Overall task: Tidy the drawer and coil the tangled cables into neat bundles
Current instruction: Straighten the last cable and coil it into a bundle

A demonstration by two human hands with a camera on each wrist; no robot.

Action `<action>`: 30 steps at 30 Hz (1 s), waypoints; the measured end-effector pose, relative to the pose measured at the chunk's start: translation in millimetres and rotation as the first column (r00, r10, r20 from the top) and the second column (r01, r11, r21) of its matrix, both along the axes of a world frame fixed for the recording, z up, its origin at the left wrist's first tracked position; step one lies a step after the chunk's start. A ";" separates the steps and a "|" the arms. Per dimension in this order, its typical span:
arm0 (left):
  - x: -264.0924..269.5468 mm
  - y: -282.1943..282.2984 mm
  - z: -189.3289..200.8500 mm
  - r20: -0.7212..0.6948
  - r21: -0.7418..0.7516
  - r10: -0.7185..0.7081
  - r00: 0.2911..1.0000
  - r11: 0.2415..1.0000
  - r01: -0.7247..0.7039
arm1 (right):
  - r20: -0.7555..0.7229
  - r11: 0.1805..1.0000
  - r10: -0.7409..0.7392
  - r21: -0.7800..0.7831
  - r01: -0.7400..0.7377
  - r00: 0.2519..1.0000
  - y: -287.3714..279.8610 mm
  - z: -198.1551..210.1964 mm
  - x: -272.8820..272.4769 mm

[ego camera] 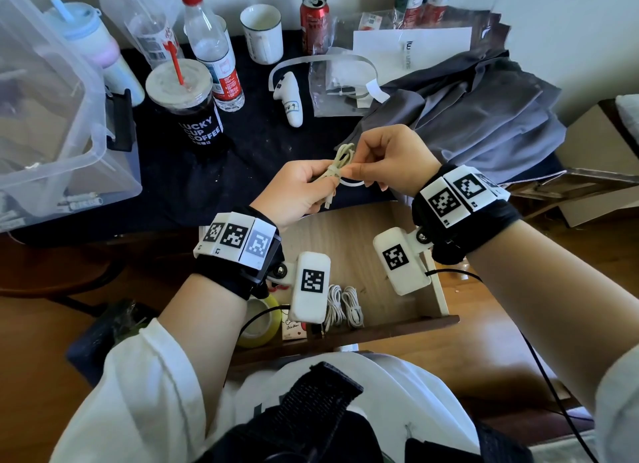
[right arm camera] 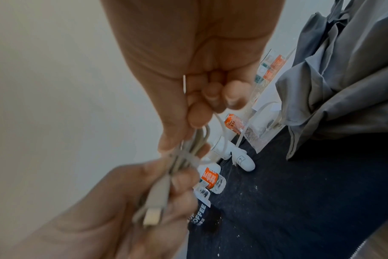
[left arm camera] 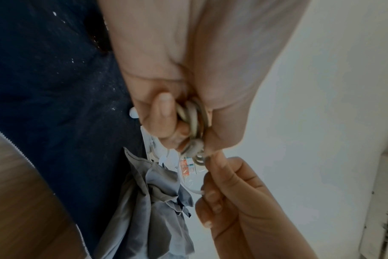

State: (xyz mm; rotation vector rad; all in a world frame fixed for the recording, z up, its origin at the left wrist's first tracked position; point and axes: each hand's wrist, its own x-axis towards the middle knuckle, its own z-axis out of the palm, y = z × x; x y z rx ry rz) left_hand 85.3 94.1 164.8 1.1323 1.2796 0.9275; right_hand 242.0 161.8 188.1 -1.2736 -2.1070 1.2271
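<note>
Left hand (ego camera: 300, 188) curled its fingers round a coiled beige USB cable bundle (ego camera: 337, 167), held above the open wooden drawer (ego camera: 349, 231); right hand (ego camera: 394, 158) pinched a thin white tie strip (ego camera: 352, 184) wrapped around the bundle's middle, other fingers curled

Bright, soft daylight; wide-angle edges bend, both wrist views dim and blurred.

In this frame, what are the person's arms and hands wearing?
Both hands are bare. Each wrist has a black strap carrying white blocks printed with black square codes, plus a white box with the same kind of code and a thin black cable. White sleeves are pushed up the forearms.
</note>
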 end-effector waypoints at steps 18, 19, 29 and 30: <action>4.2 4.4 -5.6 0.061 -0.072 0.248 0.967 0.967 -0.243 | -0.231 0.997 0.004 -0.076 -0.022 0.973 -12.2 -8.8 -2.1; 4.3 5.5 -5.0 0.049 -0.063 0.251 0.967 0.967 -0.248 | -0.231 0.998 0.009 -0.055 -0.022 0.973 -13.9 -9.8 -4.4; 2.9 2.2 -3.8 0.062 -0.075 0.266 0.962 0.962 -0.262 | -0.123 0.996 -0.052 0.062 0.060 0.991 -9.1 -8.3 -3.6; 4.0 0.8 -5.7 0.056 -0.080 0.265 0.963 0.962 -0.260 | -0.112 0.995 -0.065 0.073 0.073 0.992 -9.6 -9.7 -4.1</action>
